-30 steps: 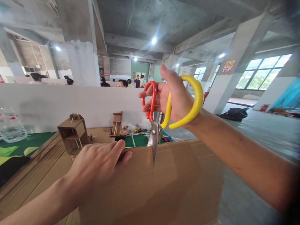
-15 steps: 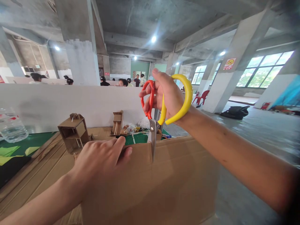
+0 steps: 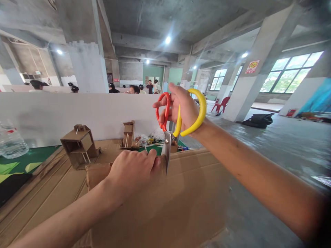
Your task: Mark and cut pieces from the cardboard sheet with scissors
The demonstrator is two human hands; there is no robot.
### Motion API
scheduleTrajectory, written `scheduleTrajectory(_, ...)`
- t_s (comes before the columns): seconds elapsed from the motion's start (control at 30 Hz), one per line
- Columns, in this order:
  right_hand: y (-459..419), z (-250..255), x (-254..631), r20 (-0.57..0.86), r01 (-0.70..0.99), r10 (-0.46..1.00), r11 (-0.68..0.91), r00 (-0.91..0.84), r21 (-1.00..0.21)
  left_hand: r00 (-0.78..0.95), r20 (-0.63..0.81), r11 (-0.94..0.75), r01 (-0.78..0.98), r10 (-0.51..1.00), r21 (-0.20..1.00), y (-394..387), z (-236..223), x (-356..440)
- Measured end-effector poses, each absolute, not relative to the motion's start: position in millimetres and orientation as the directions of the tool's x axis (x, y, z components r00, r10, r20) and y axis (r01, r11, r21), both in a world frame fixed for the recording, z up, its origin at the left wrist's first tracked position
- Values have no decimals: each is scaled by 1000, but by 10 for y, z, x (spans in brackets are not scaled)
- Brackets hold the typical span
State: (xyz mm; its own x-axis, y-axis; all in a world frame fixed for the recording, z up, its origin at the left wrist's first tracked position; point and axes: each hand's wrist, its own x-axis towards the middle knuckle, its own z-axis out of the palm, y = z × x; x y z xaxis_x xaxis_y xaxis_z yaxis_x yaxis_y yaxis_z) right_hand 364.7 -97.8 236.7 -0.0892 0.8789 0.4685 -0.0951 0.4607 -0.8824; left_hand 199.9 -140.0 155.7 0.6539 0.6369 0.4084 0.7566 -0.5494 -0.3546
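A large brown cardboard sheet [image 3: 186,203] stands upright in front of me. My left hand [image 3: 131,170] grips its top edge, fingers curled over it, right beside the cut. My right hand [image 3: 182,108] is closed on a pair of scissors [image 3: 169,132] with one orange and one yellow handle loop. The blades point straight down into a slit at the cardboard's top edge.
Flat cardboard sheets [image 3: 46,186] cover the table on a green mat [image 3: 15,163]. Two small cardboard models [image 3: 77,146] [image 3: 128,134] stand behind, with a water bottle [image 3: 11,139] at left. A white partition [image 3: 77,112] runs across; people sit beyond it.
My left hand has slid right along the cardboard's top edge, up to the scissors. The scissors' handles have closed somewhat and the blades sit in the slit.
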Motion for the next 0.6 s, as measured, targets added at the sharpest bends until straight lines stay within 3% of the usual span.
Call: scheduleTrajectory(0.6,-1064,2424,3578,440,-64,867,438,-236,-897,653,440,-567,756,616,-328,-1341,1464,1901)
